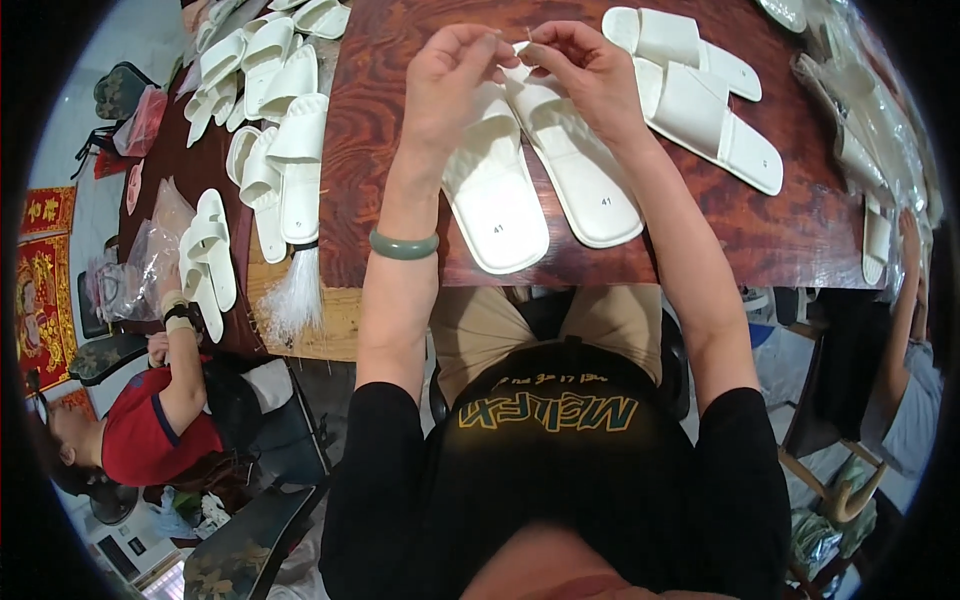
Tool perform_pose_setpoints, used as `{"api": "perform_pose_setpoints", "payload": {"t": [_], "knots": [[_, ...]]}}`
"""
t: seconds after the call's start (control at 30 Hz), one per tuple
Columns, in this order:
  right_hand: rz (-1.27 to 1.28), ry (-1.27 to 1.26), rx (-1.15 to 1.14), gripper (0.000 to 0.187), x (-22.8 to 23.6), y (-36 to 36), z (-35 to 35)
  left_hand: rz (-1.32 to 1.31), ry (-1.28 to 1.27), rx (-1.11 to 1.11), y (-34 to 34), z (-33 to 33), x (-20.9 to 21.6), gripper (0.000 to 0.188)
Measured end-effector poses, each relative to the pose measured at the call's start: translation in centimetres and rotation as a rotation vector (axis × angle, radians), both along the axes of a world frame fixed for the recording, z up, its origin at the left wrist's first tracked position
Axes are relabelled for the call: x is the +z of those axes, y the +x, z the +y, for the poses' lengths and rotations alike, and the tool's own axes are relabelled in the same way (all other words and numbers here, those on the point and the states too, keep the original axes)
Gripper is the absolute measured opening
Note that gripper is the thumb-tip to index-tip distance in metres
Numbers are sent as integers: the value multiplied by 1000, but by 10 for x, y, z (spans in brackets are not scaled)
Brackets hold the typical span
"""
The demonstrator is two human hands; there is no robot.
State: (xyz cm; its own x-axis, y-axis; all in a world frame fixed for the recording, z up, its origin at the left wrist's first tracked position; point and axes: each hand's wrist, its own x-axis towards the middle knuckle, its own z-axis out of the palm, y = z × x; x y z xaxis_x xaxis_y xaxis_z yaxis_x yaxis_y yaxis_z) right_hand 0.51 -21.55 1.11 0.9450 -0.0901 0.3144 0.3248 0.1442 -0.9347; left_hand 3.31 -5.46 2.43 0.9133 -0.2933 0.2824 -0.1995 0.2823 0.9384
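Note:
A pair of white open-toe slippers lies side by side in front of me, the left slipper (498, 205) and the right slipper (585, 180), heels toward me. Over their far ends, my left hand (447, 85) and my right hand (598, 85) nearly meet, thumbs and fingertips pinched. Between the fingertips is a thin pale strand, too fine to make out well. My hands hide the slippers' toe ends and part of the straps.
Another white slipper pair (715, 125) lies to the right on the wooden table (790, 240). Many slippers (300, 140) and a bundle of clear strands (292, 298) lie on the left. Plastic-wrapped goods (870, 110) are at far right. A co-worker (155, 420) sits left; another person's arm (905, 300) reaches in right.

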Motion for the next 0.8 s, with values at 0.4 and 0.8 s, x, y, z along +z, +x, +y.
{"api": "perform_pose_setpoints", "payload": {"t": [0.4,0.8], "knots": [[-76,-140,-66,17,-2,-2,2,63,-8,-34,1,6,-1,16],[-56,-207,-41,14,-2,-4,2,62,37,-21,3,0,-8,22]]}}
